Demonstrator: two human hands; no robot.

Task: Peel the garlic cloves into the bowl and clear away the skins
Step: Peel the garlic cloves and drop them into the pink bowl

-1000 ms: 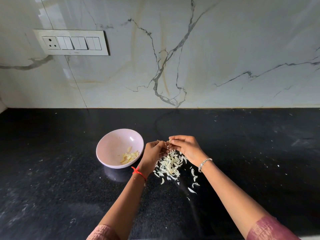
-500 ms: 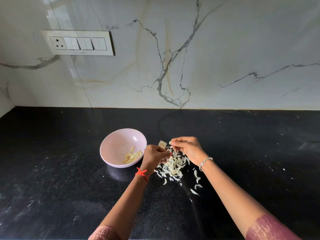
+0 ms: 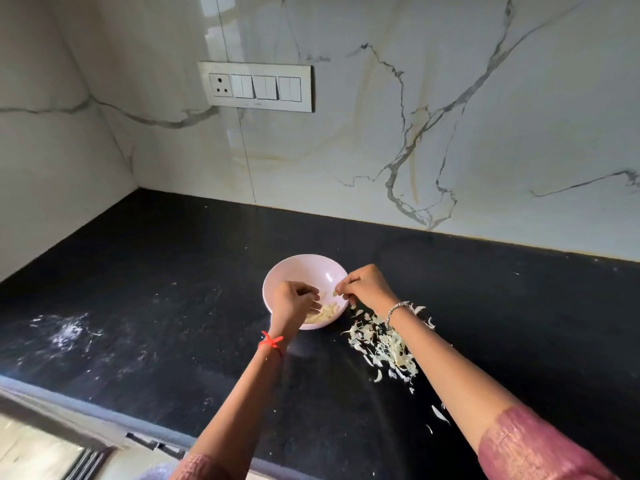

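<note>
- Right hand (image 3: pixel 367 287) above the right rim of pale pink round bowl (image 3: pixel 301 259); fingers curled, thumb and fingertips pinching small pale bit (image 3: pixel 335 293). Clove or skin: cannot tell.
- Left hand (image 3: pixel 294 303) low over the near-left part of the bowl, back of hand up, fingers curled under and pointing toward the right hand. Anything held inside them: cannot tell.
- Hands close together, fingertips apart, the gap over the bowl's inside.
- Red thread (image 3: pixel 272 342) knotted round the left wrist; silver beaded bracelet (image 3: pixel 396 308) round the right wrist; dusty pink sleeves (image 3: pixel 540 448) on both arms at the bottom edge of the view.
- Peeled pale yellow garlic cloves (image 3: pixel 325 314) lying in the near side of the bowl, partly hidden by the left hand.
- Bowl upright on glossy black stone countertop (image 3: pixel 173 289).
- Heap of thin whitish garlic skins (image 3: pixel 384 348) on the countertop just right of the bowl, under and beside the right forearm.
- Few stray skins (image 3: pixel 438 412) nearer the counter's front edge, apart from the heap.
- White powdery smear (image 3: pixel 67 332) on the countertop, well left of the bowl.
- White grey-veined marble wall (image 3: pixel 450 133) behind the counter; white switch panel with one socket (image 3: pixel 258 86) mounted on it, above the bowl.
</note>
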